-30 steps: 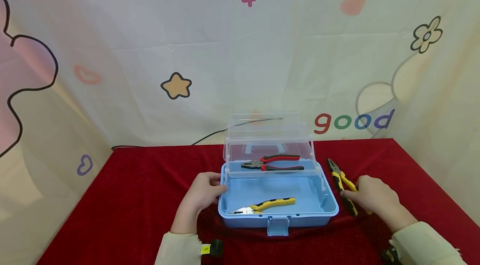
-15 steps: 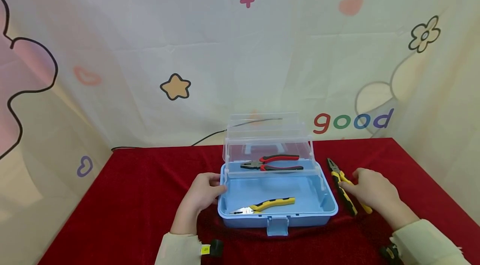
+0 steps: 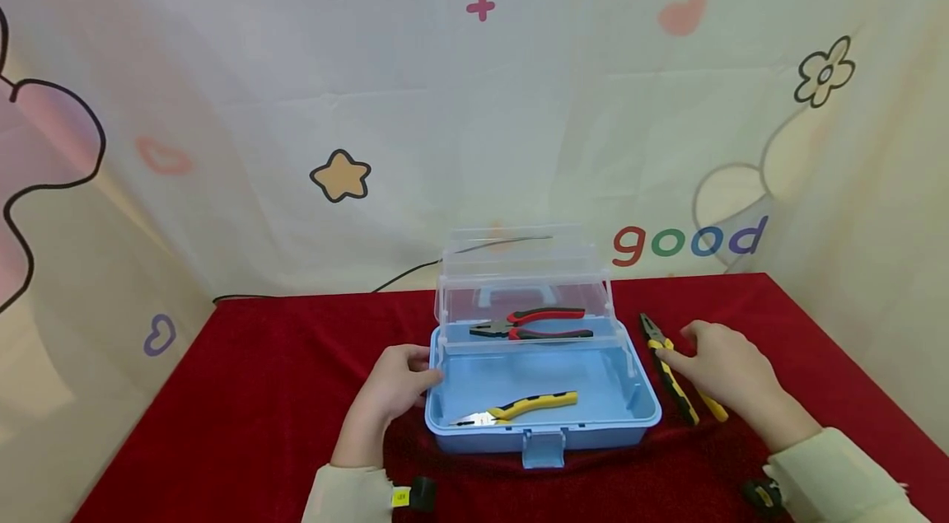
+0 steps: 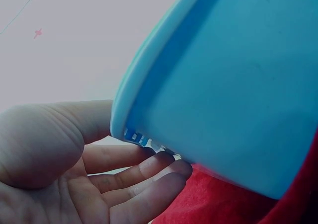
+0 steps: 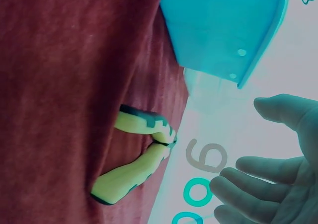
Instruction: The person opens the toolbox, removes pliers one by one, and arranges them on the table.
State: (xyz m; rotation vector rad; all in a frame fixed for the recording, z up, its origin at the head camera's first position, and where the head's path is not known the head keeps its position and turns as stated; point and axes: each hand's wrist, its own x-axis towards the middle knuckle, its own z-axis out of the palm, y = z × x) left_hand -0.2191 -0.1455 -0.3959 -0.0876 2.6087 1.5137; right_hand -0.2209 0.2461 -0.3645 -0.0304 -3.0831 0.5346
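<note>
Lower center: blue toolbox [image 3: 482, 441], clear panels [image 3: 522, 266] raised at rear. Red-handled pliers [image 3: 544, 314] toward toolbox rear; yellow-black pliers [image 3: 519, 408] inside, near front wall. Left hand [image 3: 393, 383] grips toolbox left rim. Lower right: right hand [image 3: 730, 371], thumb overlapping second yellow-black pliers [image 3: 676, 389] on red-covered counter [image 3: 289, 399].

A red-covered table [image 3: 282, 391] bears a blue toolbox [image 3: 482, 441] and yellow-black pliers [image 3: 672, 381].
</note>
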